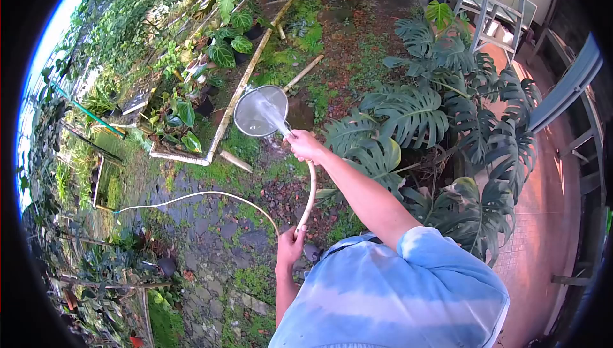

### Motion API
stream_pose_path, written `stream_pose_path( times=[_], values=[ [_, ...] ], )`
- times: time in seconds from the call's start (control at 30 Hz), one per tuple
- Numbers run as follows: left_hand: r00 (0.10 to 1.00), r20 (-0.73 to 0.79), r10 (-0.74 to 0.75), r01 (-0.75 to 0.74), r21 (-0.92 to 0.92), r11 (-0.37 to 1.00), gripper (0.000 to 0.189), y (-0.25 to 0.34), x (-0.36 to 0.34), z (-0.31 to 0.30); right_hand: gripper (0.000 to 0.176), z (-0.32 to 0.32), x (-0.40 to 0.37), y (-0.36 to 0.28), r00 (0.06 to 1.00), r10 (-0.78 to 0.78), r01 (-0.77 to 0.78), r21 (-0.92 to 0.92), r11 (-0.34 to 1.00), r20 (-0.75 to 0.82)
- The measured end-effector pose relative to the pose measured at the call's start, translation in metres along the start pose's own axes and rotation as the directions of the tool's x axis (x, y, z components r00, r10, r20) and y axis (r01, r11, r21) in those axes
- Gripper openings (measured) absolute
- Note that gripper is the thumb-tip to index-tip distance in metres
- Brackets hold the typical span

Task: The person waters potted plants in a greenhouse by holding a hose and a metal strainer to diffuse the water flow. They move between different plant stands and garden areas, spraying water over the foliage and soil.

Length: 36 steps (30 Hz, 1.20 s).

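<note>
My right hand is stretched out forward and closed around the front end of a pale hose. Just ahead of its fingers a round grey-rimmed mesh strainer hangs over the ground, its near edge close to the hand. A white stream of water runs from the hand across the strainer. Lower down, near my body, my left hand wraps the same hose, which curves up to the right hand. From the left hand the hose trails off leftward over the stone ground.
Large split-leaf plants crowd the right side, beside a tiled walkway and a metal ladder. A pole-edged bed with potted leafy plants lies ahead left. Mossy stones cover the ground.
</note>
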<state>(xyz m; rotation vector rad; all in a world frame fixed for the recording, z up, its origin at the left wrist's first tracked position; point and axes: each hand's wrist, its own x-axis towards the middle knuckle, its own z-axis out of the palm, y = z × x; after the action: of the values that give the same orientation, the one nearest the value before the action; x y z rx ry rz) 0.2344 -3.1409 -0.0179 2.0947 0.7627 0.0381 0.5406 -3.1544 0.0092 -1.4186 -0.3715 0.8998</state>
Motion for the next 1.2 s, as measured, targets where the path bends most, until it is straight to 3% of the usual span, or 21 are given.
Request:
stream_pose_path(
  times=[0.17, 0.3, 0.33, 0.4, 0.5, 0.57, 0.67, 0.8, 0.9, 1.2],
  values=[
    [0.997, -0.043, -0.068, 0.066, -0.047, 0.997, 0.044, 0.044, -0.014, 0.007, 0.026, -0.006, 0.001, -0.015, 1.000, -0.022, 0.022, 0.017, 1.000, 0.022],
    [0.993, -0.080, -0.090, 0.088, -0.025, 0.996, 0.046, 0.030, -0.026, 0.014, 0.020, 0.005, -0.005, -0.014, 0.995, 0.042, -0.049, 0.074, 0.996, 0.086],
    [0.993, -0.094, -0.071, 0.077, 0.057, 0.995, 0.047, 0.017, -0.026, 0.015, 0.019, 0.006, -0.001, -0.008, 0.988, 0.048, -0.065, 0.115, 0.991, 0.146],
    [0.992, -0.081, -0.096, 0.099, 0.040, 0.994, 0.049, 0.026, -0.032, 0.012, 0.020, 0.009, -0.006, -0.007, 0.990, 0.063, -0.069, 0.044, 0.997, 0.128],
    [0.989, -0.091, -0.118, 0.121, 0.025, 0.992, 0.051, 0.026, -0.038, 0.012, 0.022, 0.007, -0.009, -0.002, 1.000, 0.026, -0.029, 0.223, 0.974, 0.015],
    [0.991, -0.077, -0.109, 0.112, 0.034, 0.993, 0.051, 0.024, -0.036, 0.014, 0.022, 0.001, -0.008, -0.002, 0.998, 0.062, -0.065, 0.166, 0.984, 0.021],
    [0.996, -0.032, -0.077, 0.079, 0.063, 0.995, 0.051, 0.032, -0.037, 0.017, 0.021, -0.007, -0.016, -0.006, 0.977, 0.104, -0.104, -0.012, 0.995, 0.185],
    [0.991, -0.070, -0.117, 0.117, 0.004, 0.993, 0.047, 0.034, -0.041, 0.013, 0.021, -0.010, -0.023, -0.002, 0.997, 0.070, -0.075, 0.173, 0.982, 0.035],
    [0.995, -0.030, -0.098, 0.099, 0.050, 0.994, 0.044, 0.035, -0.040, 0.013, 0.021, -0.020, -0.030, 0.005, 0.994, 0.072, -0.084, 0.166, 0.983, 0.076],
    [0.999, -0.031, -0.031, 0.031, 0.024, 0.999, 0.046, 0.023, -0.041, 0.039, 0.023, -0.042, -0.050, 0.014, 0.997, 0.074, -0.073, 0.179, 0.981, 0.003]
  ],
)
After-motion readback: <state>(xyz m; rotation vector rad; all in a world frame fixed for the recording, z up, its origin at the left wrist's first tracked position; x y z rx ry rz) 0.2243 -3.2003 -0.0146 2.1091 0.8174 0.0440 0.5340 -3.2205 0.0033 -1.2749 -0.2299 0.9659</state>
